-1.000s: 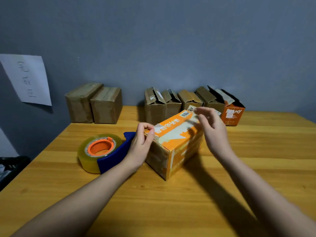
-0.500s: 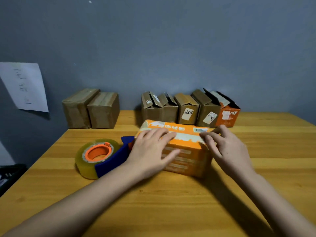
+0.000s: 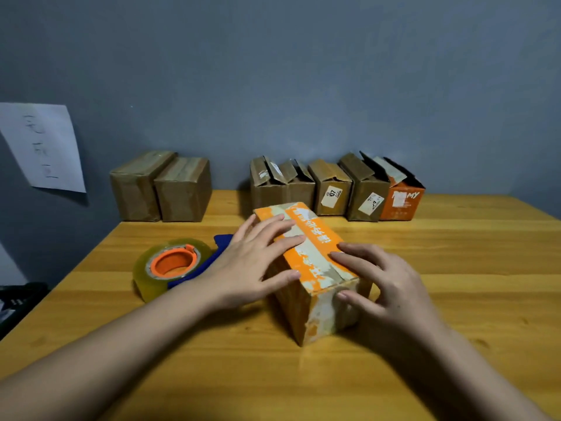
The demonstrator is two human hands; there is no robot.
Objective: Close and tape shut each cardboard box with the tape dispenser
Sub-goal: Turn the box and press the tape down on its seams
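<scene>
While flaps lie flat: orange cardboard box [image 3: 315,262], worn print.
Left hand [image 3: 252,265]: straight fingers pressing lid.
Right hand [image 3: 385,284]: loosely cupping near end.
Tape dispenser [image 3: 176,267]: glossy round roll, left.

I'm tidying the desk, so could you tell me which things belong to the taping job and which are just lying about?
Job:
orange box, under both hands
tape dispenser
open boxes
taped boxes

Lying about:
paper sheet on the wall
dark thing, far left
</scene>
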